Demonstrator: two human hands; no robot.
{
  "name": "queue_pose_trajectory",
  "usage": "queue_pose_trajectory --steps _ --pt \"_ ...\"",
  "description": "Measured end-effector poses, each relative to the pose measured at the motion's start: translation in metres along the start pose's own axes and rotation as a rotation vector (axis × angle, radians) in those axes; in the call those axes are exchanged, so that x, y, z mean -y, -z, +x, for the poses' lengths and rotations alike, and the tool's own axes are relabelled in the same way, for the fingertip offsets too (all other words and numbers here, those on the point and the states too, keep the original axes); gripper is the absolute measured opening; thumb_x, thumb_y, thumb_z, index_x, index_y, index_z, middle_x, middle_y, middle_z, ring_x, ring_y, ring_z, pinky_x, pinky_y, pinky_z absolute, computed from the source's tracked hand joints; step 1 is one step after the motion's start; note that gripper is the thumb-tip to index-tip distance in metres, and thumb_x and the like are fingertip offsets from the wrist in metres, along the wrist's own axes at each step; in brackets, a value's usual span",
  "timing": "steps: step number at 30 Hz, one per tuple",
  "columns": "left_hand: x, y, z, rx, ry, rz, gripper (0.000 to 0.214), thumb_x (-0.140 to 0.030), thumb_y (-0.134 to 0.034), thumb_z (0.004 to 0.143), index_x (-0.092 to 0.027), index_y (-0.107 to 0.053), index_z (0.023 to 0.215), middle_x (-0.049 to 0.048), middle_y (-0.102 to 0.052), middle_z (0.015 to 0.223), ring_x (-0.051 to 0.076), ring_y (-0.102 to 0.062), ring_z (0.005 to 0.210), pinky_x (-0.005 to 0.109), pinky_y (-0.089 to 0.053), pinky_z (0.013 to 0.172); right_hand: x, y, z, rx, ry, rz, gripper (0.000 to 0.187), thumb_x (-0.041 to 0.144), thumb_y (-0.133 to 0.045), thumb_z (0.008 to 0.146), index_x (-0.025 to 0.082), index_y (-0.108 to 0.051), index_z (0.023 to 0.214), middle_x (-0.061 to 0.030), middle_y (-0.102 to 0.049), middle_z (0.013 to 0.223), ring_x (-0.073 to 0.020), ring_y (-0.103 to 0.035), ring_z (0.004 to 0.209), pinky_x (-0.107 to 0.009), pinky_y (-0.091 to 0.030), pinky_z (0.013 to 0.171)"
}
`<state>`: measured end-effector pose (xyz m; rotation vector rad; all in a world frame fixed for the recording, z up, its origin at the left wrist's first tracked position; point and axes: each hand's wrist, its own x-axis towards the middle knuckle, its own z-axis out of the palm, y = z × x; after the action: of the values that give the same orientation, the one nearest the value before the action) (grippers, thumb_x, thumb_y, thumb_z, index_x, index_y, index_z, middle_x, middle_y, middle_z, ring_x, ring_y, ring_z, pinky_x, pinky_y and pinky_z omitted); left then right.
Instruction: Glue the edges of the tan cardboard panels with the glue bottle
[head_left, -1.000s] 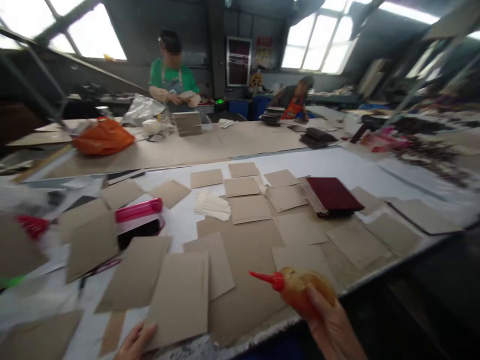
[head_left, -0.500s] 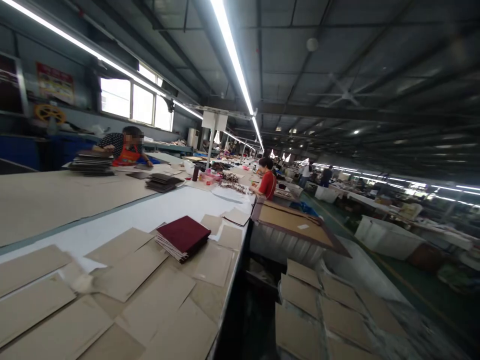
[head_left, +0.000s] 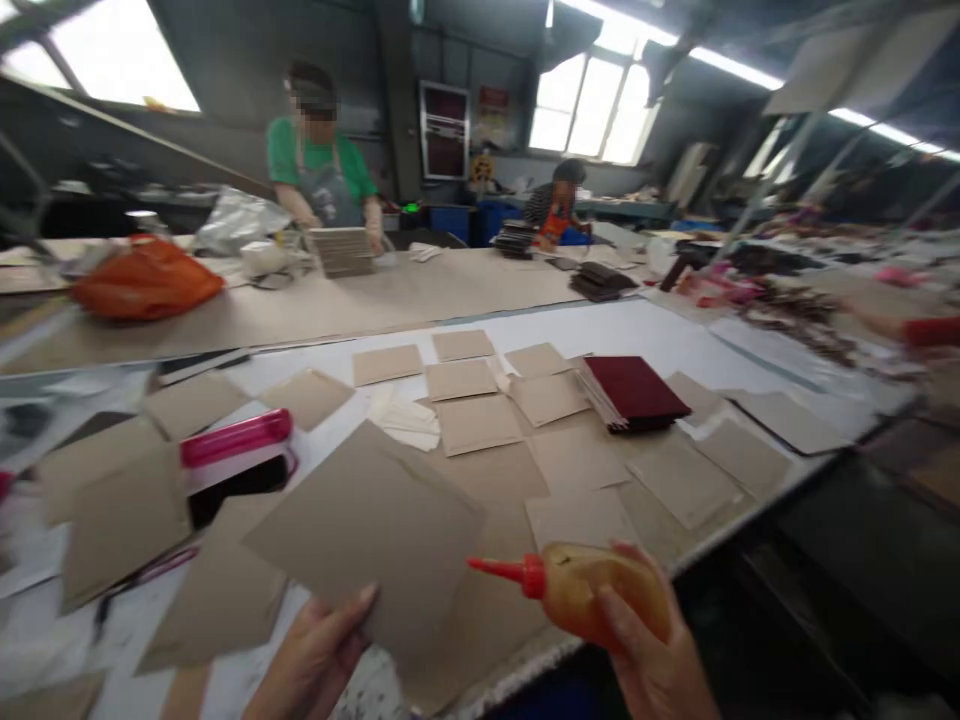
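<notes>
My left hand [head_left: 311, 660] grips the near edge of a brown cardboard sheet [head_left: 375, 530] and holds it lifted and tilted above the table. My right hand [head_left: 652, 660] is wrapped round a squeeze bottle of amber glue [head_left: 600, 595] whose red nozzle points left toward the sheet. Several more brown card pieces [head_left: 480, 425] lie spread over the white table top [head_left: 660, 335]. A stack of dark red covers [head_left: 634, 390] lies to the right of them.
A pink and black box [head_left: 240, 465] sits at the left among the cards. An orange bag [head_left: 142, 285] lies on the far table. A person in green [head_left: 319, 165] handles a stack there, and another person [head_left: 559, 200] works farther back. The table edge [head_left: 750, 520] runs diagonally at the right.
The view swung right down the hall and came back to the table. My left hand, which lay on a flat card before, now holds a card lifted up. The bottle stays in my right hand.
</notes>
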<state>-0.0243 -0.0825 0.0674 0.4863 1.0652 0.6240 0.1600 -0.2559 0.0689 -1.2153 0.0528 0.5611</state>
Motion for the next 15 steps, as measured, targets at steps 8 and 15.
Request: queue_pose_trajectory --steps 8,15 --pt "0.009 -0.008 -0.021 0.067 -0.151 -0.109 0.057 -0.011 -0.072 0.073 -0.015 -0.054 0.127 0.0098 -0.075 0.097 0.021 -0.07 0.089 0.026 -0.059 0.074 0.008 0.003 0.01 0.102 0.144 -0.295 0.069 0.043 -0.085 0.057 0.029 -0.051 0.115 0.0003 -0.062 0.102 -0.0189 -0.061 0.09 -0.021 -0.051 0.075" --pt "0.008 -0.018 -0.039 0.009 -0.247 -0.211 0.051 -0.005 -0.063 0.079 -0.019 -0.054 0.127 0.0084 -0.075 0.096 0.02 -0.07 0.089 0.026 -0.06 0.073 0.024 -0.023 -0.004 0.125 0.301 -0.464 0.062 0.049 -0.079 0.061 0.029 -0.05 0.112 0.0004 -0.054 0.109 -0.0176 -0.058 0.089 -0.021 -0.049 0.075"
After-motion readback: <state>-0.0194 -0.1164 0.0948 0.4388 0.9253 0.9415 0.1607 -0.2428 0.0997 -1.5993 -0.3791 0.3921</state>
